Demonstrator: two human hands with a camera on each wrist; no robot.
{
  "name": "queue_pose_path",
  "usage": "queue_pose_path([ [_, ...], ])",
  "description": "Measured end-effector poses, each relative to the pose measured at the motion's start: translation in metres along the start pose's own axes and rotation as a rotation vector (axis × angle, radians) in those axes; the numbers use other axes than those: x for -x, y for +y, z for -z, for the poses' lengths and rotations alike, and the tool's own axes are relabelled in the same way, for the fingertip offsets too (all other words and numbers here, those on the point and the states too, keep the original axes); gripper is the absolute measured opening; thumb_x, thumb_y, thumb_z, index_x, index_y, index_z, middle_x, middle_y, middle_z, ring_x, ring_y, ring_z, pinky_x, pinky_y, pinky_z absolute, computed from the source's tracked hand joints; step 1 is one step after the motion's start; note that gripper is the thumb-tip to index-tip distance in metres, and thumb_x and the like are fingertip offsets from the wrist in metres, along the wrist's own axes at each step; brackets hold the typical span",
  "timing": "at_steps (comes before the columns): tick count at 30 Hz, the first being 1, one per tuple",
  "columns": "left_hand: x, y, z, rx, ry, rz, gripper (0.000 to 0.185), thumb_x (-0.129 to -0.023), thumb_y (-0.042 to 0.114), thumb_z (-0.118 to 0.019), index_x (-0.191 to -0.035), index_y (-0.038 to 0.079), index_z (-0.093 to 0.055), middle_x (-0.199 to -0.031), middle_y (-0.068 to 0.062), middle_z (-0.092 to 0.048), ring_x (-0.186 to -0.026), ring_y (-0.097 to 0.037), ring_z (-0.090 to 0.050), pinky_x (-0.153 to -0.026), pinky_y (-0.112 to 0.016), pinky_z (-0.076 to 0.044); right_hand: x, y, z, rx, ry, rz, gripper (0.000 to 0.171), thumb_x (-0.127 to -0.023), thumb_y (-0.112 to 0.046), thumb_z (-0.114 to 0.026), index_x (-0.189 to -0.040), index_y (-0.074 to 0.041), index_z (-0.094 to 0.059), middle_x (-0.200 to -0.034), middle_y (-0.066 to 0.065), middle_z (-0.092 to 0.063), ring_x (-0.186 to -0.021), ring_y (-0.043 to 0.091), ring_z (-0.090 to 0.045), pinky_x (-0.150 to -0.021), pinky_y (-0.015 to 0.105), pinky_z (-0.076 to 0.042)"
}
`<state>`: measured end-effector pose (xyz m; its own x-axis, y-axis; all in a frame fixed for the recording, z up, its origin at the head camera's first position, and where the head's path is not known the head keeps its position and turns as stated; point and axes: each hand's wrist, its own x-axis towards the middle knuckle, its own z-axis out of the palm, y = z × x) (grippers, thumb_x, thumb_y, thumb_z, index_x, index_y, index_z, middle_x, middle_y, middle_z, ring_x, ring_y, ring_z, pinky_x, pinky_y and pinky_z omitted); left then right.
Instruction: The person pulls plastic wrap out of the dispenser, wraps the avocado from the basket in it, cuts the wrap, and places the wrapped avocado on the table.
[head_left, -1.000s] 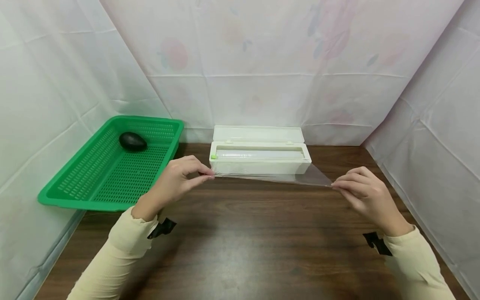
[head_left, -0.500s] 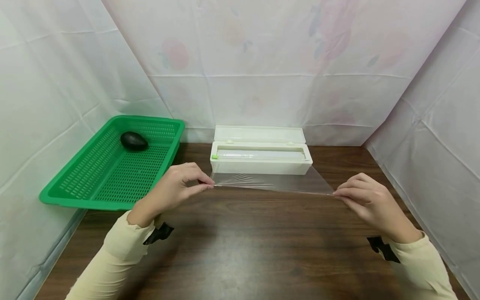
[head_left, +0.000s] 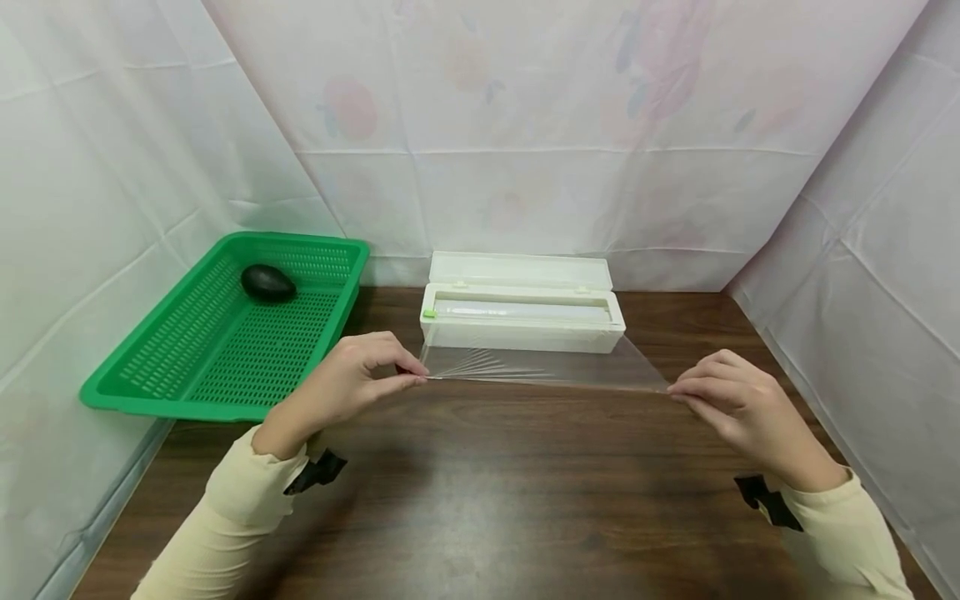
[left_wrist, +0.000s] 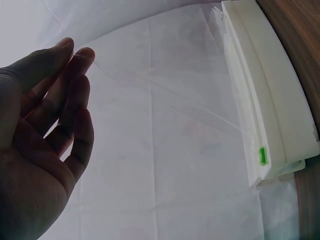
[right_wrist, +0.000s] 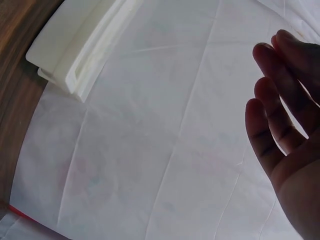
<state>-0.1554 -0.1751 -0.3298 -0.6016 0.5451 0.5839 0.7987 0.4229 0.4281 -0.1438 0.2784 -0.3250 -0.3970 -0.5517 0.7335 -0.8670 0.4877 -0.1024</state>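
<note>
We hold a sheet of film (head_left: 547,368) stretched between our two hands above the desk (head_left: 487,500), just in front of the box (head_left: 522,315) it comes from. Our left hand (head_left: 341,385) pinches the film's left corner between thumb and forefinger, the other fingers curled loosely over it. Our right hand (head_left: 738,400) pinches the right corner the same way, its fingertips meeting at the film's edge. The film runs from the box's front lip to our fingers, taut, with fine creases fanning out near the left corner. The box sits at the middle of the desk's back edge with its lid tipped open toward the wall, and a small green tab (head_left: 428,314) shows at its left end. In the wrist views each palm is in shadow and the pinch itself is out of sight. A green basket (head_left: 187,392) stands at the desk's back left corner, and a dark avocado (head_left: 267,283) lies in its far end.
</note>
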Motion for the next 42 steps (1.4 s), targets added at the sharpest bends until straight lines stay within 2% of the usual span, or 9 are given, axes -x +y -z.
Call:
queue_pose_path([
  [4, -0.001, 0.0, 0.0, -0.011, 0.044, 0.007, 0.021, -0.074, -0.002, -0.08, -0.085, 0.016, -0.076, -0.079, 0.007, -0.07, -0.071, -0.001, -0.056, -0.059, -0.014, -0.041, -0.001, -0.003, 0.001, 0.016, 0.012, -0.041, 0.045, -0.1, -0.037, -0.051, -0.078, -0.005, -0.075, -0.076, 0.001, -0.069, -0.081, 0.007, -0.055, -0.077, 0.009, -0.04],
  [9, -0.007, 0.001, 0.0, -0.041, 0.155, -0.028, 0.027, -0.069, -0.009, -0.081, -0.084, 0.013, -0.076, -0.078, 0.004, -0.071, -0.07, -0.004, -0.058, -0.06, -0.015, -0.041, -0.005, -0.005, 0.002, 0.062, 0.066, -0.106, 0.043, -0.098, -0.039, -0.055, -0.08, -0.007, -0.076, -0.074, 0.002, -0.07, -0.081, 0.003, -0.054, -0.069, 0.009, -0.038],
  [14, -0.017, 0.003, 0.0, -0.052, 0.274, -0.046, 0.025, -0.067, -0.011, -0.081, -0.083, 0.008, -0.077, -0.077, -0.001, -0.072, -0.073, -0.009, -0.061, -0.064, -0.014, -0.043, -0.01, -0.005, -0.001, 0.069, 0.174, -0.138, 0.044, -0.097, -0.039, -0.059, -0.08, -0.003, -0.077, -0.073, 0.01, -0.069, -0.084, 0.002, -0.054, -0.078, 0.005, -0.037],
  [17, -0.021, 0.005, 0.0, -0.064, 0.326, -0.017, 0.022, -0.068, -0.009, -0.081, -0.083, 0.008, -0.077, -0.077, -0.002, -0.072, -0.074, -0.009, -0.061, -0.066, -0.013, -0.042, -0.012, -0.005, -0.003, 0.063, 0.236, -0.136, 0.046, -0.097, -0.038, -0.06, -0.079, 0.0, -0.077, -0.073, 0.015, -0.069, -0.085, 0.002, -0.054, -0.083, 0.005, -0.038],
  [24, -0.026, 0.009, 0.002, -0.063, 0.371, -0.017, 0.019, -0.07, -0.007, -0.082, -0.083, 0.007, -0.077, -0.077, -0.002, -0.073, -0.073, -0.011, -0.062, -0.066, -0.014, -0.043, -0.018, -0.006, -0.004, 0.034, 0.311, -0.131, 0.049, -0.096, -0.038, -0.061, -0.074, 0.004, -0.075, -0.071, 0.018, -0.067, -0.083, 0.003, -0.055, -0.084, 0.007, -0.04],
  [28, -0.024, 0.01, 0.005, -0.039, 0.315, -0.058, 0.024, -0.067, -0.011, -0.081, -0.083, 0.007, -0.077, -0.076, -0.002, -0.072, -0.072, -0.01, -0.061, -0.065, -0.015, -0.044, -0.018, -0.007, 0.001, 0.019, 0.268, -0.119, 0.048, -0.095, -0.038, -0.062, -0.073, 0.003, -0.075, -0.07, 0.014, -0.067, -0.083, 0.001, -0.055, -0.079, 0.005, -0.038],
  [34, -0.014, 0.009, 0.009, 0.017, 0.118, -0.072, 0.028, -0.069, -0.01, -0.08, -0.085, 0.013, -0.077, -0.077, 0.004, -0.07, -0.07, -0.004, -0.058, -0.06, -0.013, -0.041, -0.01, -0.005, 0.014, -0.044, 0.046, -0.113, 0.041, -0.096, -0.04, -0.058, -0.079, -0.007, -0.076, -0.077, -0.001, -0.069, -0.085, -0.002, -0.056, -0.074, 0.005, -0.038],
  [37, -0.01, 0.008, 0.009, 0.038, 0.023, -0.04, 0.025, -0.073, -0.005, -0.08, -0.086, 0.015, -0.077, -0.077, 0.007, -0.068, -0.069, -0.002, -0.056, -0.059, -0.014, -0.041, -0.005, -0.003, 0.018, -0.093, -0.051, -0.105, 0.033, -0.097, -0.037, -0.058, -0.084, -0.013, -0.076, -0.082, -0.006, -0.07, -0.086, -0.003, -0.058, -0.075, 0.005, -0.041],
  [42, -0.002, 0.009, 0.008, 0.088, -0.137, 0.078, 0.017, -0.079, 0.001, -0.077, -0.087, 0.016, -0.077, -0.079, 0.011, -0.068, -0.07, 0.002, -0.056, -0.06, -0.018, -0.045, 0.002, -0.002, 0.017, -0.177, -0.153, -0.082, 0.005, -0.087, -0.014, -0.072, -0.089, -0.018, -0.075, -0.086, -0.008, -0.069, -0.085, -0.002, -0.059, -0.073, 0.008, -0.044],
])
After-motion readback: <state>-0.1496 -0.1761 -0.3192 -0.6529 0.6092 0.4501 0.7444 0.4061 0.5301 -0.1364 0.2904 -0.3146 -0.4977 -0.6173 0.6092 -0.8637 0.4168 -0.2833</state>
